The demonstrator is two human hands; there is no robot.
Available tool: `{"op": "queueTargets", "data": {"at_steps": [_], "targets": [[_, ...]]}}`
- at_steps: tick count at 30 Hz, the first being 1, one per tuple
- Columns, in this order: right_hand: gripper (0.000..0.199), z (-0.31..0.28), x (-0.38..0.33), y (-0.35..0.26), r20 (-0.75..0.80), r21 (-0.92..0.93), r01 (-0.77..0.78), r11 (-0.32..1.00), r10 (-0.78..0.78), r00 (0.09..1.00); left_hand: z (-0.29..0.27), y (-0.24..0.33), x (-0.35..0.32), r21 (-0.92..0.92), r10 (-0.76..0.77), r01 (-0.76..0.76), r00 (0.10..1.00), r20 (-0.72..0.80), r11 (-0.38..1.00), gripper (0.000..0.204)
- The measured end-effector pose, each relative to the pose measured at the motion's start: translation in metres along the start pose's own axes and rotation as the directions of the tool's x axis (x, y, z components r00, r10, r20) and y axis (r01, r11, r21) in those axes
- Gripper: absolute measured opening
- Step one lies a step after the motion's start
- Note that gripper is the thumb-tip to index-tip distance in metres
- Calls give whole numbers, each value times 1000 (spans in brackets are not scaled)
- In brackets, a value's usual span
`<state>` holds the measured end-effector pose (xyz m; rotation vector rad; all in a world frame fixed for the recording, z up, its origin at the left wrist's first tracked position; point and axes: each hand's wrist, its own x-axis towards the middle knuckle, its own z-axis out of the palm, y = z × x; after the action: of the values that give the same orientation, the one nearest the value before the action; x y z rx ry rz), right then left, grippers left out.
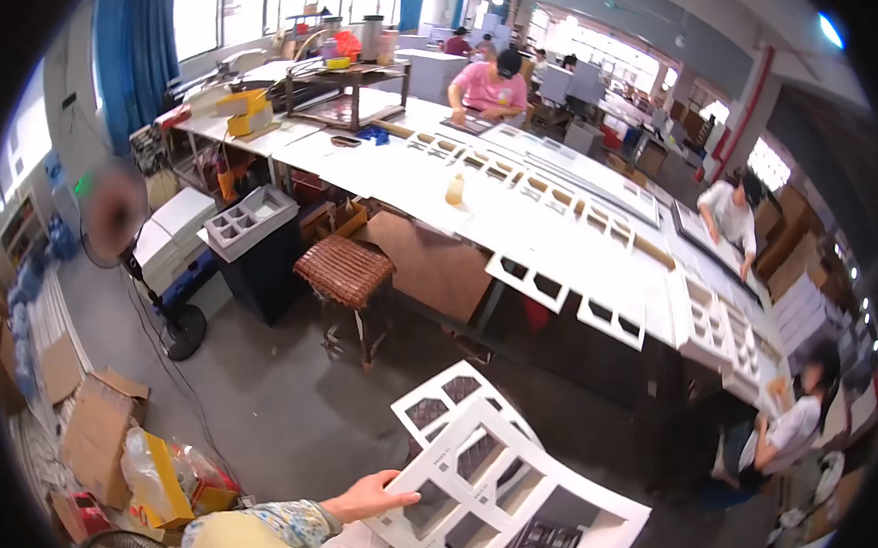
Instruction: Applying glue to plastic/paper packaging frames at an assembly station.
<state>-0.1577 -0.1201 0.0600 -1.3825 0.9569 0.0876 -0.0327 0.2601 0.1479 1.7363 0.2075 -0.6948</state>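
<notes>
My left hand (pixel 370 496) comes in from the lower edge and grips the left edge of a stack of white card sheets with rectangular cut-out windows (pixel 497 477), held tilted above the grey floor. A second cut-out sheet (pixel 444 396) sticks out behind the top one. My right hand is not in view. A long white work table (pixel 455 190) stretches away ahead, covered with rows of similar white cut-out frames (pixel 612 315).
A woven stool (pixel 346 270) stands beside the table, with a dark cabinet carrying a grey moulded tray (pixel 251 221). Cardboard boxes and bags (pixel 103 436) litter the floor at left by a standing fan (pixel 118 210). Other people work at the table, far (pixel 490 86) and right (pixel 730 217).
</notes>
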Motion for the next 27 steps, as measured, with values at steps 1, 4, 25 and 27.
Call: {"op": "queueTargets", "data": {"at_steps": [1, 4, 25, 27], "targets": [[54, 16, 0, -3, 5, -25, -6, 1000, 6, 1000, -26, 3, 2, -11, -25, 25, 1000, -12, 1000, 74], [53, 53, 0, -16, 25, -109, 0, 994, 2, 1000, -88, 9, 8, -43, -30, 27, 998, -62, 999, 72], [55, 554, -34, -168, 600, -43, 393, 918, -291, 745, -475, -79, 28, -557, -97, -163, 908, -407, 814, 58], [56, 578, -34, -176, 582, -61, 378, 924, -275, 765, -499, -73, 46, -595, -93, -197, 902, -421, 779, 56]]}}
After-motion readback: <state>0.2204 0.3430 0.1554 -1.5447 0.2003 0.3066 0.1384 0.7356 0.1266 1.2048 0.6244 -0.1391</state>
